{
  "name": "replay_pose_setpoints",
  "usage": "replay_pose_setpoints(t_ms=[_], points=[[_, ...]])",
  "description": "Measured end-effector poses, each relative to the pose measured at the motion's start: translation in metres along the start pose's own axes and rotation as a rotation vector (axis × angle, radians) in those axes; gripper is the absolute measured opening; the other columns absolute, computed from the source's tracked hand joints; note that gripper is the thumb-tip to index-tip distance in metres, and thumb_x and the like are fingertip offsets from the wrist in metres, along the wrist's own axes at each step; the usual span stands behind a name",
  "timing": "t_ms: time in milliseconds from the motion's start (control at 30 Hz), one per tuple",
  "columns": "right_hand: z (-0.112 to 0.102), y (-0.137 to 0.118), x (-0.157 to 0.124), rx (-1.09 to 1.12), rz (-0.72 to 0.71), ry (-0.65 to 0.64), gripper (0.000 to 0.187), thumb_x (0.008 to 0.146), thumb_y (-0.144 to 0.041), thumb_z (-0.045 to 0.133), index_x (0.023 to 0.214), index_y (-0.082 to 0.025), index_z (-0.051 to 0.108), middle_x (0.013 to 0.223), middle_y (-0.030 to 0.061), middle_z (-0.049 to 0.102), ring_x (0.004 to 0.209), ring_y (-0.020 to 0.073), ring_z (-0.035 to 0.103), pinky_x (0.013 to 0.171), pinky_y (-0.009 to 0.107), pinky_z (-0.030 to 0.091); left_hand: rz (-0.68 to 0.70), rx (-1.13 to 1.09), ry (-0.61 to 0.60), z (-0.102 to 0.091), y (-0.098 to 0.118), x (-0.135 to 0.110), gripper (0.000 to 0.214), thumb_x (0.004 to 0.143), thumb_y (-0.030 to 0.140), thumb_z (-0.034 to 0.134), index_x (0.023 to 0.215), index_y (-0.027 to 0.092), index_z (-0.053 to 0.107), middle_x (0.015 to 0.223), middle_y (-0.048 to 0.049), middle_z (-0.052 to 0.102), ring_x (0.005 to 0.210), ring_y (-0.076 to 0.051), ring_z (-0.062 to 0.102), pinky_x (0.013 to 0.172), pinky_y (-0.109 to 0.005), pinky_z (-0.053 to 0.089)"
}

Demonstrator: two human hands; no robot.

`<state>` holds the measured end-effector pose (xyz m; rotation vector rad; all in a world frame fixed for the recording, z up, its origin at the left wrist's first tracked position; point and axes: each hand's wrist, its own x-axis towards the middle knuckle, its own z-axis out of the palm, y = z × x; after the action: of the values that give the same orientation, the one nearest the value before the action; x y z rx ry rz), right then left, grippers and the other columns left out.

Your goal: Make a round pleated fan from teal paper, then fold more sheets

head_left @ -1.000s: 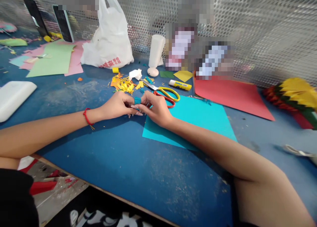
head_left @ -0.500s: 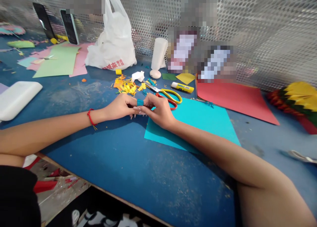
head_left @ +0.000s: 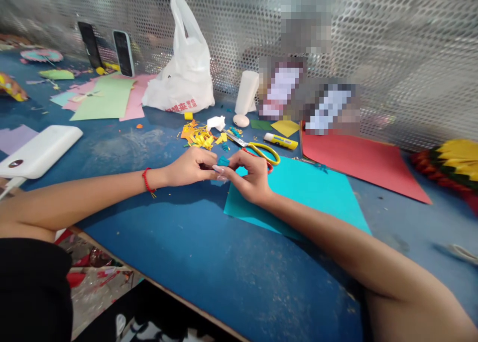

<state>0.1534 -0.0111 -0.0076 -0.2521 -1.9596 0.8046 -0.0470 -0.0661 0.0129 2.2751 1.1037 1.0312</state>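
Between our two grips, over the tabletop [head_left: 224, 282] and just beside the cyan sheet [head_left: 309, 192], sits the teal paper piece [head_left: 223, 161]. Our left grip [head_left: 192, 166] and right grip [head_left: 250, 177] close on it from opposite sides. Its long axis appears to run across our view; neither grip is clearly nearer. Scissors [head_left: 261, 152] lie just beyond.

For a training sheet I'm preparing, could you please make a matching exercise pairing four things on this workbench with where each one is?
1. Red cord bracelet
2. Small teal paper piece
3. Yellow paper scraps
4. Glue stick

A. Just beyond the scissors
B. Between the left hand and right hand
C. Around the left wrist
D. Heaped on the blue tabletop

Pairs: 1-C, 2-B, 3-D, 4-A
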Motion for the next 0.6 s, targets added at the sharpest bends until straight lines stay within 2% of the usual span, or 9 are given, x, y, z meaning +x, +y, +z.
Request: replay_pose_setpoints(t_ms=[67, 200, 333, 400, 500, 600], points=[[-0.001, 0.0, 0.0, 0.026, 0.059, -0.048, 0.036, 0.095, -0.044, 0.073, 0.074, -0.021, 0.055, 0.063, -0.0045, 0.057, 0.056, 0.009, 0.052, 0.054, 0.024, 0.042, -0.012, -0.024, -0.04, -0.001, -0.002, 0.0, 0.044, 0.094, 0.045, 0.074, 0.061, 0.017, 0.067, 0.057, 0.0008, 0.058, 0.054, -0.011, 0.052, 0.053, -0.023, 0.037], [-0.003, 0.001, 0.001, -0.029, 0.119, -0.235, 0.032, 0.099, -0.044, 0.065, 0.079, -0.02, 0.057, 0.064, -0.004, 0.057, 0.056, 0.0087, 0.051, 0.054, 0.024, 0.039, -0.082, -0.182, -0.141, -0.002, -0.007, -0.001, 0.03, 0.092, 0.041, 0.076, 0.074, 0.017, 0.077, 0.07, -0.0042, 0.074, 0.064, -0.014, 0.066, 0.06, -0.023, 0.048], [-0.003, -0.001, 0.003, -0.019, 0.122, -0.258, 0.039, 0.101, -0.045, 0.061, 0.072, -0.02, 0.053, 0.062, -0.0047, 0.049, 0.057, 0.0086, 0.042, 0.054, 0.025, 0.033, -0.107, -0.27, -0.202, 0.0, -0.006, -0.001, 0.022, 0.091, 0.036, 0.079, 0.079, 0.017, 0.079, 0.073, -0.004, 0.075, 0.066, -0.015, 0.068, 0.061, -0.022, 0.051], [-0.003, -0.003, 0.003, 0.02, 0.135, -0.223, 0.041, 0.101, -0.045, 0.062, 0.069, -0.02, 0.052, 0.061, -0.0052, 0.046, 0.058, 0.0087, 0.04, 0.054, 0.025, 0.033, -0.038, -0.178, -0.118, 0.001, -0.004, -0.002, 0.022, 0.092, 0.035, 0.079, 0.078, 0.018, 0.078, 0.075, -0.0034, 0.073, 0.066, -0.014, 0.066, 0.061, -0.023, 0.05], [-0.003, -0.005, 0.005, 0.021, 0.127, -0.175, 0.043, 0.1, -0.048, 0.063, 0.069, -0.021, 0.05, 0.061, -0.0056, 0.044, 0.058, 0.0088, 0.038, 0.054, 0.025, 0.031, 0.069, 0.012, 0.082, 0.005, 0.001, -0.004, 0.023, 0.094, 0.037, 0.077, 0.081, 0.019, 0.078, 0.088, -0.0062, 0.076, 0.081, -0.017, 0.07, 0.074, -0.027, 0.054], [-0.004, -0.005, 0.006, -0.007, 0.111, -0.161, 0.047, 0.1, -0.053, 0.06, 0.069, -0.022, 0.045, 0.061, -0.0055, 0.042, 0.058, 0.0093, 0.036, 0.054, 0.026, 0.03, -0.012, 0.042, 0.101, 0.008, 0.005, -0.007, 0.025, 0.099, 0.039, 0.071, 0.084, 0.019, 0.078, 0.085, -0.0048, 0.079, 0.079, -0.017, 0.073, 0.074, -0.026, 0.055]])
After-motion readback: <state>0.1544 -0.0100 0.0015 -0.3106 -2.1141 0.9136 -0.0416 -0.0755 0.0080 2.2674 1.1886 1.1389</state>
